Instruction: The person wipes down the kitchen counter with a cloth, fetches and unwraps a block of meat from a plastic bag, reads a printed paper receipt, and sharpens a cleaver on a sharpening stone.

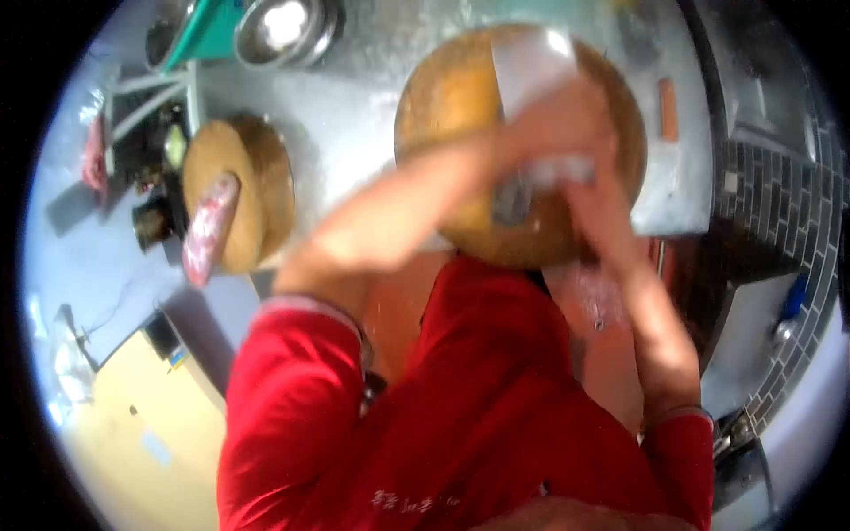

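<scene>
Both hands are smeared by motion over a round wooden chopping block [460,97]. My left hand [567,115] reaches across the block, just below a pale, shiny flat sheet [531,66] that resembles a cleaver blade. Whether the fingers grip it is unclear. Lower right, my right hand [598,208] is close to the left one, its fingers blurred. Between and beneath the hands lies a small grey and whitish object [513,199], too blurred to name. What either hand holds cannot be made out.
On the left, a second thick wooden block [204,168] carries a reddish, mottled piece [211,226], seemingly meat. Metal bowls [282,31] stand beside a green container [208,31] at the back. A brown bar [668,111] lies on the metal counter [345,115], right of the round block.
</scene>
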Available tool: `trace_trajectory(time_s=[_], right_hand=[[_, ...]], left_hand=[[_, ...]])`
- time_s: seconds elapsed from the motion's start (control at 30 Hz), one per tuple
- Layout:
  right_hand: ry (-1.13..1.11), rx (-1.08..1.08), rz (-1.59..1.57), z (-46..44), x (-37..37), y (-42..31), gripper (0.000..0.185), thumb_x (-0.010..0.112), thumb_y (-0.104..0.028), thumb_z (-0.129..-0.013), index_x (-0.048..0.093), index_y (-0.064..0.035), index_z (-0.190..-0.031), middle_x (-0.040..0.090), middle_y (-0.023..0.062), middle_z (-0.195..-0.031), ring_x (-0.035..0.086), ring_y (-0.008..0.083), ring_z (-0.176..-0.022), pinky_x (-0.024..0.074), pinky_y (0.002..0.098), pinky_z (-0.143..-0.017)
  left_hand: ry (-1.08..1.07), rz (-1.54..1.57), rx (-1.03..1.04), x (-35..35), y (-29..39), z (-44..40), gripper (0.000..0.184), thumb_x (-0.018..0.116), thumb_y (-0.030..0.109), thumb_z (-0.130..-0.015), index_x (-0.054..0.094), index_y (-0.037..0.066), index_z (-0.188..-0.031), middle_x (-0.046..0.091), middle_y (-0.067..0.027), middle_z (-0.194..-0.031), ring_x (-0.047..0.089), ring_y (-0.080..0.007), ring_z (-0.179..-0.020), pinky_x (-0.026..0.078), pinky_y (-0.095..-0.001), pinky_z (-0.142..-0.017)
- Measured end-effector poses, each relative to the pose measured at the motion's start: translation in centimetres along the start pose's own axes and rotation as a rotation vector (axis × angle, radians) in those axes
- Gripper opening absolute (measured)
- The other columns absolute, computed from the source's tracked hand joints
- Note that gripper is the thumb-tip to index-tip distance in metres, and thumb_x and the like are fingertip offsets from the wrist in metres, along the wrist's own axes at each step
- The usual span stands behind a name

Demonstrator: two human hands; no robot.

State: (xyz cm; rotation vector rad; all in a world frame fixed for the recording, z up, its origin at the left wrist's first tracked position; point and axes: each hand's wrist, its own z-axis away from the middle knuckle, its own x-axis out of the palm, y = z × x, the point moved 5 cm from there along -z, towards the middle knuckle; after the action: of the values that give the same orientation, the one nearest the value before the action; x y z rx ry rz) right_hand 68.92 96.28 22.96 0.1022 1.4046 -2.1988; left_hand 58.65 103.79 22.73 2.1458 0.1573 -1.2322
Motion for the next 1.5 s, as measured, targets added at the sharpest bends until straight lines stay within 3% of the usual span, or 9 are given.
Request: trace_trajectory(time_s=[0.17, 0.2, 0.27, 0.43, 0.6, 0.8, 0.93, 1.03, 1.5], right_hand=[[0.116, -0.227, 0.096, 5.9, 0.8, 2.4, 0.048, 0.065, -0.020, -0.098, 0.050, 0.0025, -0.138, 0.071, 0.0160, -0.113, 0.067, 0.0287, -0.113, 0.0548, 0.0388, -0.090], [0.365, 0.364, 0.520, 4.3, 3.4, 3.6, 0.049, 0.067, -0.019, -0.097, 0.050, 0.0010, -0.139, 0.071, 0.0201, -0.117, 0.063, 0.0308, -0.121, 0.0523, 0.0424, -0.098], [0.403, 0.328, 0.548, 2.7, 3.3, 3.4, 0.052, 0.069, -0.021, -0.096, 0.050, -0.0001, -0.140, 0.072, 0.0243, -0.115, 0.062, 0.0336, -0.125, 0.0504, 0.0465, -0.103], [-0.066, 0.200, -0.033, -3.5, -0.1, -3.2, 0.057, 0.069, -0.023, -0.098, 0.046, 0.0022, -0.143, 0.067, 0.0254, -0.125, 0.064, 0.0305, -0.122, 0.0516, 0.0426, -0.096], [-0.022, -0.092, 0.146, 7.6, 0.5, 3.5, 0.055, 0.069, -0.021, -0.098, 0.046, 0.0000, -0.144, 0.065, 0.0241, -0.129, 0.062, 0.0303, -0.125, 0.0470, 0.0451, -0.106], [-0.035, 0.052, 0.028, -1.5, 0.9, 0.0, 0.068, 0.069, -0.016, -0.097, 0.034, 0.0005, -0.153, 0.062, 0.0232, -0.131, 0.058, 0.0336, -0.130, 0.0442, 0.0441, -0.111], [-0.108, -0.040, 0.224, 6.4, 1.4, 4.5, 0.074, 0.072, -0.003, -0.092, 0.032, -0.0010, -0.155, 0.050, 0.0226, -0.147, 0.048, 0.0307, -0.138, 0.0424, 0.0420, -0.112], [0.029, -0.176, -0.026, -2.5, -0.4, 0.0, 0.064, 0.069, -0.007, -0.095, 0.037, 0.0010, -0.149, 0.064, 0.0215, -0.131, 0.066, 0.0342, -0.118, 0.0536, 0.0431, -0.098], [-0.134, 0.183, 0.002, -4.0, -0.2, -3.5, 0.058, 0.068, -0.022, -0.096, 0.044, 0.0053, -0.141, 0.067, 0.0259, -0.122, 0.069, 0.0330, -0.112, 0.0559, 0.0423, -0.091]], left_hand=[[-0.362, -0.166, -0.100, 2.3, 6.5, 1.6, 0.007, 0.070, 0.027, -0.072, 0.069, 0.020, -0.074, 0.067, 0.0029, -0.079, 0.062, -0.0199, -0.086, 0.045, -0.0400, -0.079], [-0.266, -0.153, -0.073, 1.5, 5.3, 0.9, 0.007, 0.069, 0.027, -0.073, 0.069, 0.020, -0.074, 0.067, 0.0024, -0.078, 0.062, -0.0212, -0.084, 0.044, -0.0403, -0.077], [-0.088, -0.131, 0.008, -0.3, 1.4, 0.0, 0.009, 0.069, 0.027, -0.074, 0.068, 0.019, -0.073, 0.066, 0.0015, -0.077, 0.061, -0.0237, -0.081, 0.044, -0.0407, -0.075], [-0.160, 0.037, 0.037, -1.4, -7.0, -2.9, 0.013, 0.072, 0.026, -0.069, 0.071, 0.014, -0.064, 0.071, -0.0102, -0.077, 0.067, -0.0305, -0.078, 0.050, -0.0455, -0.067], [-0.537, 0.345, -0.473, 3.9, 5.4, 1.9, 0.019, 0.061, 0.021, -0.089, 0.070, 0.010, -0.077, 0.069, -0.0171, -0.088, 0.065, -0.0332, -0.097, 0.050, -0.0488, -0.096], [-0.176, 0.117, 0.005, -3.0, -3.5, -1.8, 0.016, 0.069, 0.022, -0.082, 0.069, 0.011, -0.071, 0.068, -0.0121, -0.078, 0.067, -0.0287, -0.090, 0.051, -0.0481, -0.092], [0.043, 0.064, -0.379, 1.0, 5.0, 1.4, 0.015, 0.068, 0.024, -0.069, 0.071, 0.010, -0.062, 0.068, -0.0111, -0.068, 0.068, -0.0297, -0.071, 0.050, -0.0473, -0.062], [0.067, -0.018, 0.067, -1.6, -1.3, -1.4, 0.020, 0.067, 0.025, -0.076, 0.068, 0.009, -0.064, 0.063, -0.0134, -0.067, 0.065, -0.0286, -0.072, 0.051, -0.0505, -0.065], [-0.226, -0.008, -0.008, 2.1, -2.9, -0.3, 0.007, 0.067, 0.021, -0.079, 0.068, 0.015, -0.075, 0.066, -0.0049, -0.079, 0.062, -0.0263, -0.083, 0.047, -0.0440, -0.070]])
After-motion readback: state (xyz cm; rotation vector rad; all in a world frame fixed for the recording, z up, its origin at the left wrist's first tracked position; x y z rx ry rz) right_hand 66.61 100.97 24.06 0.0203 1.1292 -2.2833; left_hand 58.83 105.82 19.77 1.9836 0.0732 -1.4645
